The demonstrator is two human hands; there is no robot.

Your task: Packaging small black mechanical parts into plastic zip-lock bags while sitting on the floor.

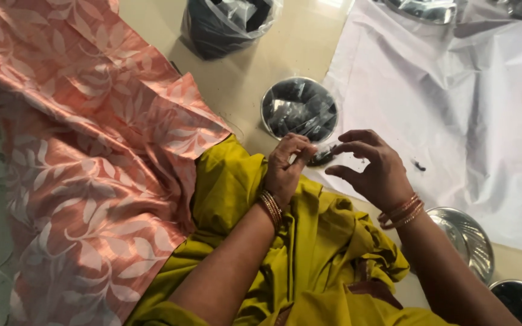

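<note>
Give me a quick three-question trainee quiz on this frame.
1. True or false: the left hand pinches a small dark piece.
2. What sits on the floor just beyond both hands: A) a round steel plate of dark pieces under clear plastic, B) a glass jar?
3. What colour is the cloth under the wrists?

Key: 1 true, it meets the right hand there. 2 A. 3 Yellow-green.
</note>
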